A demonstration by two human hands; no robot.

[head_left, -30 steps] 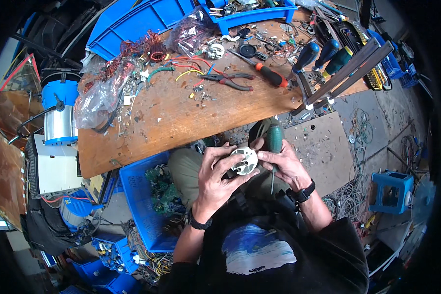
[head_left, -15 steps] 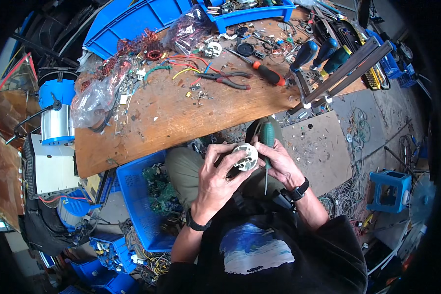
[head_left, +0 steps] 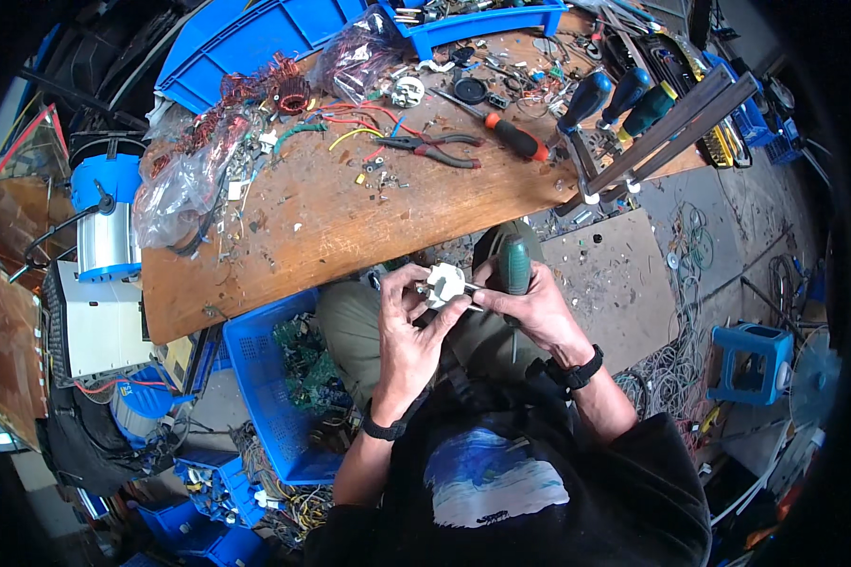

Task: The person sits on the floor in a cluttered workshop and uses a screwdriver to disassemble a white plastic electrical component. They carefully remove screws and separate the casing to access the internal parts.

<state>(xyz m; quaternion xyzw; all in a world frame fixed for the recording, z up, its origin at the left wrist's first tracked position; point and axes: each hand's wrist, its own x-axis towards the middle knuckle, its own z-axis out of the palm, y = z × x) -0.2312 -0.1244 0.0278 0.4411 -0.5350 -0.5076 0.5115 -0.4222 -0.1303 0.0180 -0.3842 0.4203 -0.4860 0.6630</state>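
Above my lap, my left hand (head_left: 407, 326) grips a round white plastic part (head_left: 446, 283) with cut-outs between thumb and fingers. My right hand (head_left: 542, 307) is closed around a green-handled screwdriver (head_left: 515, 266), its handle up and its shaft pointing down toward me. The right thumb and forefinger pinch together at the white part's right edge, by a small thin metal piece that I cannot make out clearly. A similar white round part (head_left: 408, 92) lies on the wooden table (head_left: 321, 255), beyond my hands.
On the table lie pliers (head_left: 433, 149), an orange-and-black screwdriver (head_left: 515, 138), copper windings (head_left: 291, 93) and loose scraps. Upright tools (head_left: 633, 99) stand at the right. A blue crate (head_left: 255, 397) with green boards is left of my legs; a blue stool (head_left: 749, 367) stands right.
My left hand has turned the white part, so another side faces up, and shifted it slightly left. My right hand, still with the screwdriver, now pinches at the part's right edge.
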